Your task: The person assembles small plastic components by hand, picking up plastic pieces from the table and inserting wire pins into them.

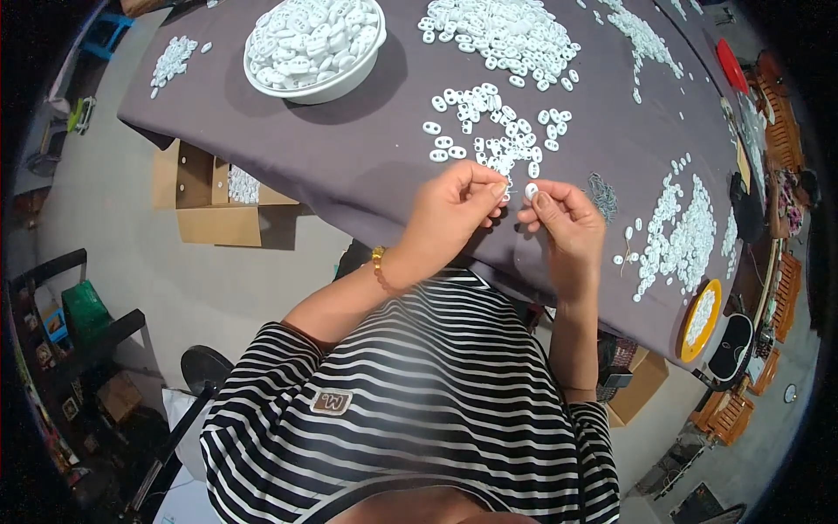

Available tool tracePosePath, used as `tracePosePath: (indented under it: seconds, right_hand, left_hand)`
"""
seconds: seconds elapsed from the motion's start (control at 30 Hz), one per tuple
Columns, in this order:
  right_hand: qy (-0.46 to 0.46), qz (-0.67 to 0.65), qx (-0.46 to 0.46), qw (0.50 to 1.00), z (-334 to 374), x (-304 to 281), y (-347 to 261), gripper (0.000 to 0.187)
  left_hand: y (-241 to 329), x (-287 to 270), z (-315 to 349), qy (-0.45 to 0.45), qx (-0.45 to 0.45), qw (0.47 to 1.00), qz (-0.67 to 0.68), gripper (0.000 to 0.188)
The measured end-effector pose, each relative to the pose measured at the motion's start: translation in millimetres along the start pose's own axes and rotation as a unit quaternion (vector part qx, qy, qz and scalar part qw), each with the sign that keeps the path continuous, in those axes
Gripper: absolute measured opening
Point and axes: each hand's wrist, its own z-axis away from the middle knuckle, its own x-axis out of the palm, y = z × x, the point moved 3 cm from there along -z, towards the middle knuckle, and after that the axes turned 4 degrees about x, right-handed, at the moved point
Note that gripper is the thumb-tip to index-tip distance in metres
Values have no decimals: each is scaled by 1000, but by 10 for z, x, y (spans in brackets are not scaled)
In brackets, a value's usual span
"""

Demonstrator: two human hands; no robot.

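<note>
Pinching: right hand (572,229) grasps one white oval piece (531,189) between thumb and fingers, held up just over the near edge of the desk
Left grip: left hand (448,212) has thumb and forefinger pressed together on a small thin piece (509,184), too small to identify; fingertips just beside the right hand's, a narrow gap between
Wrist: yellowish bead bracelet (378,262) on the left arm
Desk: desk (340,162) under a grey-purple cloth, its near edge running just in front of the striped shirt (419,375)
Loose ovals: scattered cluster (506,131) directly beyond the hands, many pieces with two dark spots; denser heap (502,35) further off; another heap (694,231) to the right
Tangle: small dark grey tangle (602,196) just right of the right hand, fine detail unclear
Bowl: white bowl (345,86), heaped with ovals, beyond and left of the hands
Dish: yellow dish (687,351) with white pieces at the right edge
Floor, left: pale floor (288,288); open cardboard box (220,225) with white pieces inside; dark chair (74,341) further left
Room, right: wooden chairs (779,118) past the desk; second cardboard box (640,386) below its near side
</note>
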Motion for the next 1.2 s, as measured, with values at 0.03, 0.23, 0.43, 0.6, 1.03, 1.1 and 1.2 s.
tracePosePath:
  seconds: [0.03, 0.23, 0.43, 0.6, 1.03, 1.1, 1.2]
  right_hand:
    - [5, -2, 0, 1000, 6, 16, 4, 20]
    - [15, -7, -5, 1000, 19, 55, 26, 20]
    - [10, -28, -20, 999, 10, 73, 70, 20]
    - [13, -22, -24, 999, 20, 99, 58, 19]
    - [58, 41, -59, 996, 46, 157, 4, 18]
    - [53, 27, -52, 997, 13, 134, 38, 18]
    - [43, 10, -50, 998, -16, 139, 67, 17]
  left_hand:
    - [6, 7, 8, 1, 0, 1000, 1, 18]
    - [25, 15, 24, 26, 51, 993, -108, 15]
    - [110, 51, 43, 52, 111, 975, -187, 13]
    - [120, 55, 41, 67, 152, 963, -210, 12]
    - [38, 53, 30, 76, 127, 970, -194, 12]
    - [23, 55, 28, 69, 119, 977, -161, 13]
    - [-1, 54, 25, 72, 95, 981, -152, 14]
